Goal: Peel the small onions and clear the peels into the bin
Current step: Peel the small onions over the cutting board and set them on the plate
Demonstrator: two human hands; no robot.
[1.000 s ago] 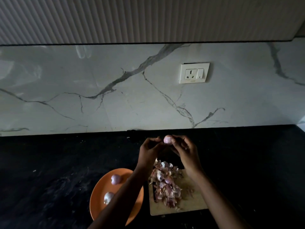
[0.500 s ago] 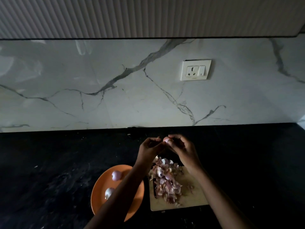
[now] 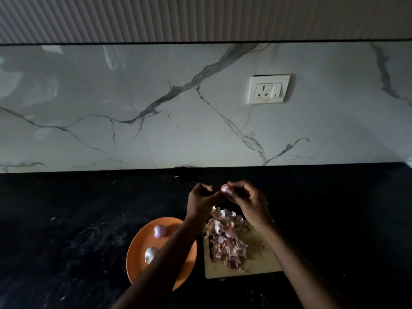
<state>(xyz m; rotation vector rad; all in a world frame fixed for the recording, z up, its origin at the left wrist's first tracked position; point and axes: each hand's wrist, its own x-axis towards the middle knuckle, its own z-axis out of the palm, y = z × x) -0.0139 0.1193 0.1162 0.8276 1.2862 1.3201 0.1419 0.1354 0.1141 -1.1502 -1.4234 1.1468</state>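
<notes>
Both hands pinch one small pinkish onion (image 3: 224, 188), left hand (image 3: 201, 202) and right hand (image 3: 249, 202).

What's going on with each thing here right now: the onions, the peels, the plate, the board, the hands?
Held onion: in the air, pinched by right hand.
Right hand: curled, gripping the onion.
Left hand: curled beside the onion; its grip is unclear.
Plate: on the counter, holding two onions.
Plate onions: lying apart, untouched.
Peels: piled on the board, not binned.
Board: flat on the counter.
</notes>
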